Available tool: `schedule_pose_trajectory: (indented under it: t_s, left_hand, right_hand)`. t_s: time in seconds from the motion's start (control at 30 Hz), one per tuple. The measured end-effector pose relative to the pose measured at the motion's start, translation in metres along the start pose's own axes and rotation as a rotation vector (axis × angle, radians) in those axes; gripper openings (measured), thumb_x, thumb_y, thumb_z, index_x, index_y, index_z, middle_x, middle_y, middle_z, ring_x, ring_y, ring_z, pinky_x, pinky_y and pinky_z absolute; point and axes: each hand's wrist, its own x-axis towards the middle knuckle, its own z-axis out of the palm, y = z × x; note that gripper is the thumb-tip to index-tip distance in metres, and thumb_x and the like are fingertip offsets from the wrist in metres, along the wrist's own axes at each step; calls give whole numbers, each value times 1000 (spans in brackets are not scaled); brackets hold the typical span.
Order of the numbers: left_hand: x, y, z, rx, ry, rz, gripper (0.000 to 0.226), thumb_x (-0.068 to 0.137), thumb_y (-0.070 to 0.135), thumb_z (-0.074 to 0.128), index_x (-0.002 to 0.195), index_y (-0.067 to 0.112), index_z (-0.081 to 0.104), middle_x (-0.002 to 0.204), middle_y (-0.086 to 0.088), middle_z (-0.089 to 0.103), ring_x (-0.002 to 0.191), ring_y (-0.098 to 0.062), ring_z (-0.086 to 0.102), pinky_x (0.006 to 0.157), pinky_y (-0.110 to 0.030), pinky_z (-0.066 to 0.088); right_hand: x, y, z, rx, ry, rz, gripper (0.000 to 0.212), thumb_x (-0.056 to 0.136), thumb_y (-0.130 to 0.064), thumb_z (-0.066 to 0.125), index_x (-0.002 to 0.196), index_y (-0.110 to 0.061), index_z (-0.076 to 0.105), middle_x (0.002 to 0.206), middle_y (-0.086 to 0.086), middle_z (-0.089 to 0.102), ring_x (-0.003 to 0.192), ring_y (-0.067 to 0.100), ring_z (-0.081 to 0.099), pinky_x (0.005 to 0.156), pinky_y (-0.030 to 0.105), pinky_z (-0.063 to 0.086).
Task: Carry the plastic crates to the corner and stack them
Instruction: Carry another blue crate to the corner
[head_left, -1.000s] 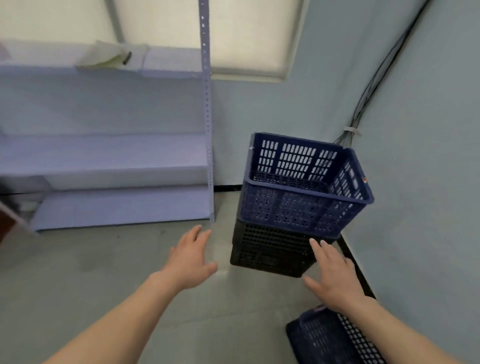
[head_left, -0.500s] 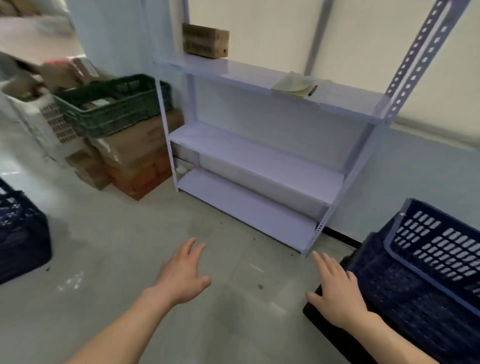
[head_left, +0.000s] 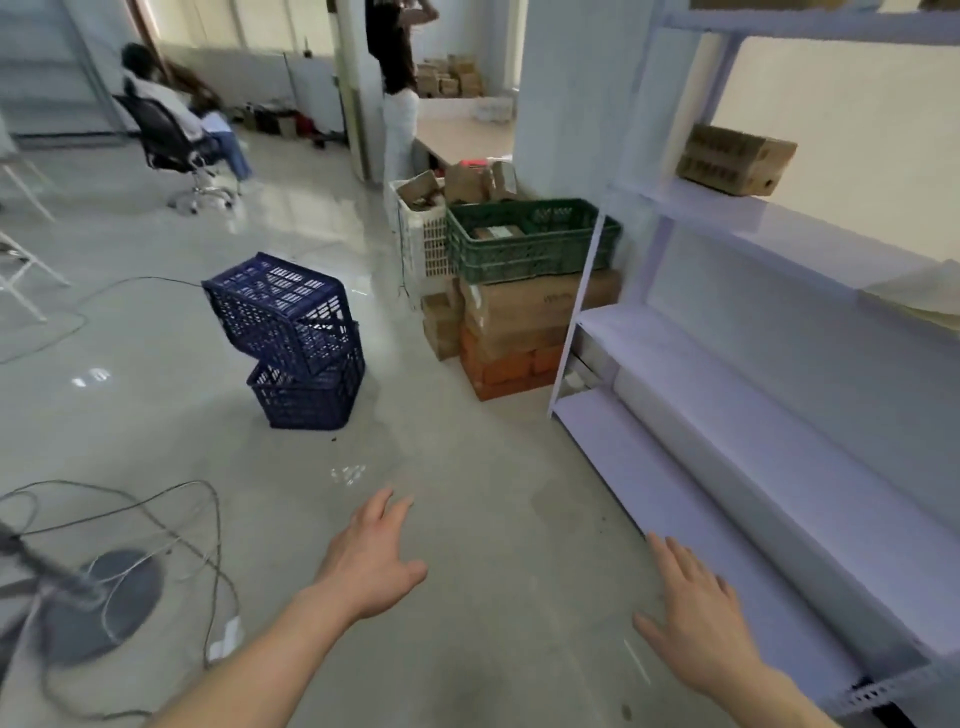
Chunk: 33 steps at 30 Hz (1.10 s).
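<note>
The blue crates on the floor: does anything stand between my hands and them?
Nothing visible does. Bare floor runs from the left hand and the right hand to the two blue crates. The loose cables lie to the left, the shelf to the right, both off the direct line.

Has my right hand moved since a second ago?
Yes, the right hand went left along the shelf, from the corner crates to its bottom board.

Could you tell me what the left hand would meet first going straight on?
Beyond the left hand lies bare floor, then probably the stacked cardboard boxes under the green crate; depth is unclear.
</note>
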Motion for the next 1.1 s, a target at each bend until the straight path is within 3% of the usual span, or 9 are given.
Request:
schedule_pose_trajectory:
  t_s: [0.4,0.47,0.57,0.63,0.73,0.83,0.9,1.0,1.1]
  left_hand:
    - [14,-52,-1,-89,18,-179,89,81,47,58,158,29,18,168,3,0,154,-19,11,119,-36,27]
    - [33,-64,-6,-94,20,-189,89,81,47,58,158,28,19,168,3,0,154,-19,12,119,-36,28]
    - [72,-82,-19,-97,28,-192,89,82,48,59,159,28,18,168,2,1,154,-20,12,119,-36,28]
    - [99,-95,-30,-98,30,-190,89,82,49,59,159,28,18,169,2,1,154,-20,12,119,-37,28]
    - [137,-115,-52,-83,18,-178,91,82,50,59,159,29,17,169,3,0,154,-20,13,120,-37,27]
    - [174,-136,-78,-68,23,-171,91,83,49,59,160,29,16,169,2,-1,154,-21,12,121,-37,25]
    - [194,-150,-95,-68,34,-177,91,83,48,60,160,29,17,169,3,-1,155,-21,11,121,-37,25]
    - [219,-172,-116,-91,65,-208,92,82,47,61,160,28,17,169,3,-1,155,-20,11,121,-37,25]
    - [244,-196,-132,-100,84,-263,91,82,48,61,160,28,17,169,2,1,155,-20,12,121,-38,26]
  right_hand:
    - [91,-54,-1,-2,-60,-153,100,89,-59,58,165,-28,1,173,1,15,159,20,17,121,45,23]
    - [112,-64,1,-33,-80,-133,105,76,-60,62,165,-26,16,168,3,31,154,24,32,115,52,33]
    - [156,-66,13,-68,-69,-89,107,55,-58,66,152,-16,50,147,11,60,131,34,62,95,59,51]
    - [188,-72,15,-65,-91,-59,107,51,-61,63,148,-14,56,140,12,65,123,36,67,89,58,54]
    - [224,-103,-3,-95,-66,-58,109,56,-64,59,154,-17,48,149,11,58,132,34,61,95,57,51]
    - [259,-139,-15,-87,-82,-18,112,69,-62,69,163,-22,21,166,4,36,151,26,39,113,51,37]
    - [286,-161,-19,-62,-47,-31,113,74,-57,75,164,-23,16,167,4,34,152,25,37,114,51,36]
    - [328,-194,-21,-47,-27,-93,107,85,-64,62,164,-31,-1,172,-3,17,157,17,23,119,41,30]
    - [379,-221,-20,-18,-38,-174,102,89,-65,53,164,-33,-8,173,-5,8,159,16,15,121,41,28]
